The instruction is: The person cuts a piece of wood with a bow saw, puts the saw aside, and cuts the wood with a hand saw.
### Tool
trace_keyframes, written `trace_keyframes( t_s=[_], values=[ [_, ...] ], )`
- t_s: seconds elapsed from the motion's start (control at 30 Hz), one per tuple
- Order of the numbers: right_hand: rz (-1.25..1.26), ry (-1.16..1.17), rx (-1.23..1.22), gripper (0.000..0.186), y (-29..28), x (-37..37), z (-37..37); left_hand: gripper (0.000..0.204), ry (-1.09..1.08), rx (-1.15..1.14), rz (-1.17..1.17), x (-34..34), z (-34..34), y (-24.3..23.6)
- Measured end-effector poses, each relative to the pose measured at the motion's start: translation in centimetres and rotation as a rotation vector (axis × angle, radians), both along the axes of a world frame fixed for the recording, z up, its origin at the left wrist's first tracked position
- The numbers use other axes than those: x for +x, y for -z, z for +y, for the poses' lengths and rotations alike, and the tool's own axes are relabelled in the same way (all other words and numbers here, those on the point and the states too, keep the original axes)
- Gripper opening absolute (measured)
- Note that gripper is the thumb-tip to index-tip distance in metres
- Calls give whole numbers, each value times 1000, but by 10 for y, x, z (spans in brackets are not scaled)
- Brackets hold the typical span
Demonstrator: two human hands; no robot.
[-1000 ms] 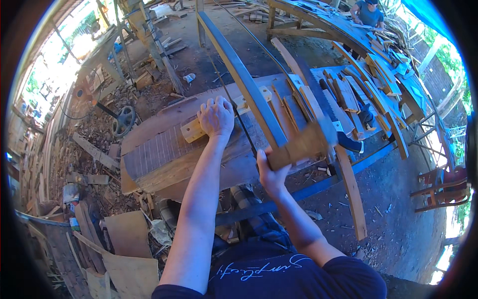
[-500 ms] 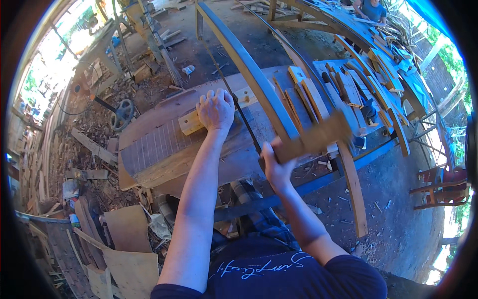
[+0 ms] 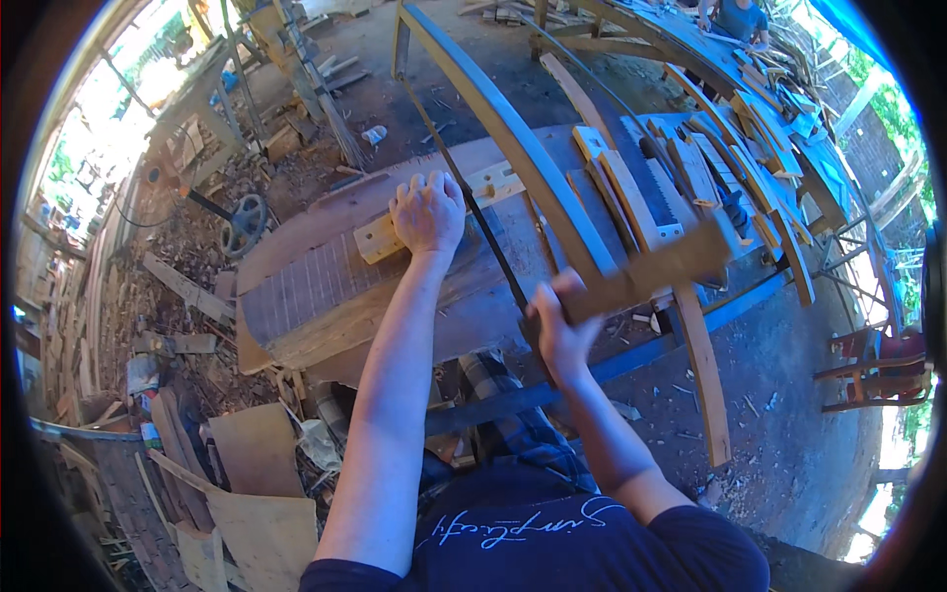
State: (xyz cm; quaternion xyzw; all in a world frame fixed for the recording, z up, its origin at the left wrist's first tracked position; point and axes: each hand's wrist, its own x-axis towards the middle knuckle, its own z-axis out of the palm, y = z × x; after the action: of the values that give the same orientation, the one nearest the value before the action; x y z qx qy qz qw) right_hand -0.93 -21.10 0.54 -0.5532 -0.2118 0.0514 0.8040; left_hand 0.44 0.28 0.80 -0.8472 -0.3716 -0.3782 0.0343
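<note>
Frame saw (image 3: 538, 166) in right grip (image 3: 562, 333)

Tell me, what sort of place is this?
Probably a woodworking shop, seemingly open-sided: the right hand grips a big frame saw, a wooden piece with holes lies under the left hand, and wood scraps litter the ground.

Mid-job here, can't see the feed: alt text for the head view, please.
A person's right hand grips the near end of a large frame saw, its blade crossing a pale, holed wood piece just right of the left hand, which rests on that piece. Wooden strips lie to the right.
</note>
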Motion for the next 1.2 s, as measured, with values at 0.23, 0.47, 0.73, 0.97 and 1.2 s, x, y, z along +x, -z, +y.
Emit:
trace_keyframes(
  t_s=[0.23,0.47,0.73,0.97,1.2],
  values=[
    [-11,-41,-91,14,7,-19,-35,21,-130,-64,41,-3,1,2],
    [-105,-80,-119,12,-6,-29,-68,19,-14,7,-23,-1,-2,-6],
    [-49,-81,-97,20,2,-6,-5,21,-124,-44,25,-4,6,6],
    [-211,-55,-167,9,-22,-33,-105,15,17,58,-50,13,-10,-9],
    [17,3,-93,16,-9,8,6,18,-85,196,-10,1,8,18]
  ],
)
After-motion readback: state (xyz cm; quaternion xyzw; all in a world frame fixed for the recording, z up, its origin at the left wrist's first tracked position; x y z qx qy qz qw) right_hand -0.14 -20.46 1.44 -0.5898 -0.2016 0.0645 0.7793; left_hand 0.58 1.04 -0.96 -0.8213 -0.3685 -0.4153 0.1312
